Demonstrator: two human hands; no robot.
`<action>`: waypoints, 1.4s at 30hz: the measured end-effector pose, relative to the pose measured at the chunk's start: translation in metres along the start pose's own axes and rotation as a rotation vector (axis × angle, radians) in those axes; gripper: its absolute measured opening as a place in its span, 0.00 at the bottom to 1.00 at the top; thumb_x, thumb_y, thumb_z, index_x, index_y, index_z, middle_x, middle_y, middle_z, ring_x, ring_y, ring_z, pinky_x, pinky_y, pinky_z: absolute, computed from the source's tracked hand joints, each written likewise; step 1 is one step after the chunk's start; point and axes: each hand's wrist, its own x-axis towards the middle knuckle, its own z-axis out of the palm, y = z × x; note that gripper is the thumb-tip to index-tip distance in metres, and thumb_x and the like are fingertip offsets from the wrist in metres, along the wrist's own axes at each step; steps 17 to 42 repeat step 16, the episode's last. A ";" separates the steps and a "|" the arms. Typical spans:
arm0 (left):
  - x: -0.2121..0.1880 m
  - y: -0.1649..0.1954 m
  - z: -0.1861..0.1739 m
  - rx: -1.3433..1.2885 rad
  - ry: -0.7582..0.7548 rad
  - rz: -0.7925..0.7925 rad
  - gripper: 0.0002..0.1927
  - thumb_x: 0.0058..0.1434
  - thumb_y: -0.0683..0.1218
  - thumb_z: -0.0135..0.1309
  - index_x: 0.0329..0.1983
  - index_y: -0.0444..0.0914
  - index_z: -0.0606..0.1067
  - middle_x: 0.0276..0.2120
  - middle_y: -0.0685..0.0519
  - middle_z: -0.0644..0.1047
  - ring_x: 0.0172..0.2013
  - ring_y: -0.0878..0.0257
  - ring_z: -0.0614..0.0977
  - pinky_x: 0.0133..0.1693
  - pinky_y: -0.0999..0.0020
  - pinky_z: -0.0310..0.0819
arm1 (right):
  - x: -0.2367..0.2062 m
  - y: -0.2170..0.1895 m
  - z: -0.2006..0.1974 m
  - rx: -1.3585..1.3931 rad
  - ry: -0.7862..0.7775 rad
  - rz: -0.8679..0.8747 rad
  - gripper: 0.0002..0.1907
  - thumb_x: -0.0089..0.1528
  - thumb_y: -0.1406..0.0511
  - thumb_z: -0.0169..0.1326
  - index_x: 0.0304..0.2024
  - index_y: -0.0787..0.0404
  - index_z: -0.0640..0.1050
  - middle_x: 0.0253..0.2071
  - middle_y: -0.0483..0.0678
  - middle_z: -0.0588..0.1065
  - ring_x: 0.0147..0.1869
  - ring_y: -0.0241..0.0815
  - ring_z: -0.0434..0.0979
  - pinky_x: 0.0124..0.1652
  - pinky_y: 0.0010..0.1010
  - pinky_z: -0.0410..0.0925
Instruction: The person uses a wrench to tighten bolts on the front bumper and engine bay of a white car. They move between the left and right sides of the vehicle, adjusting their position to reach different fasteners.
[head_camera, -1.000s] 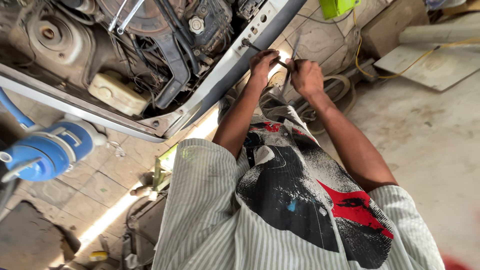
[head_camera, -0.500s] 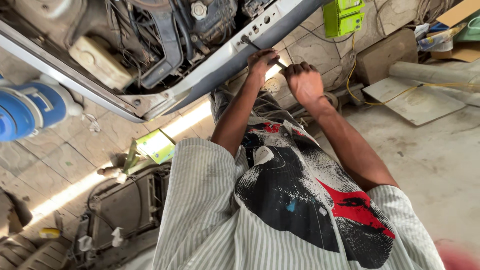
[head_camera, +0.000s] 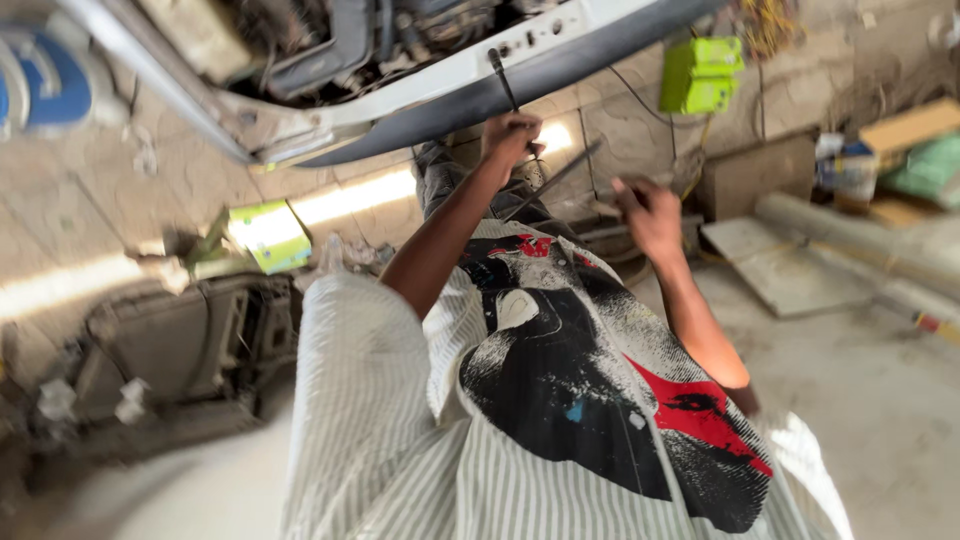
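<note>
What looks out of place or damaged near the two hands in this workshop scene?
The white front panel stands bare, leaving engine parts exposed. The left hand grips a dark rod at it; the right hand hangs free. A removed grey part lies on the floor.

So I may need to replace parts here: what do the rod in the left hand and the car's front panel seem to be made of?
The rod gripped by the left hand looks like dark, dull metal: thin, straight and rigid, though motion blur leaves this open. The front panel appears to be sheet metal painted white, with a smooth coat and punched round holes.
</note>
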 end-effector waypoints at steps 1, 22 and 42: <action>-0.013 -0.009 -0.016 0.030 0.031 -0.038 0.04 0.63 0.38 0.60 0.39 0.31 0.80 0.36 0.45 0.80 0.28 0.60 0.84 0.30 0.68 0.87 | -0.005 0.015 -0.008 -0.069 -0.021 0.006 0.16 0.72 0.59 0.57 0.41 0.69 0.82 0.27 0.51 0.77 0.29 0.36 0.74 0.33 0.29 0.67; -0.137 -0.145 -0.280 -0.346 0.754 0.183 0.06 0.72 0.41 0.50 0.47 0.38 0.76 0.33 0.40 0.81 0.16 0.61 0.71 0.15 0.67 0.60 | -0.015 -0.189 -0.101 0.659 -0.176 -0.571 0.15 0.74 0.56 0.57 0.57 0.57 0.75 0.56 0.49 0.75 0.56 0.42 0.78 0.47 0.30 0.73; -0.137 -0.145 -0.280 -0.346 0.754 0.183 0.06 0.72 0.41 0.50 0.47 0.38 0.76 0.33 0.40 0.81 0.16 0.61 0.71 0.15 0.67 0.60 | -0.015 -0.189 -0.101 0.659 -0.176 -0.571 0.15 0.74 0.56 0.57 0.57 0.57 0.75 0.56 0.49 0.75 0.56 0.42 0.78 0.47 0.30 0.73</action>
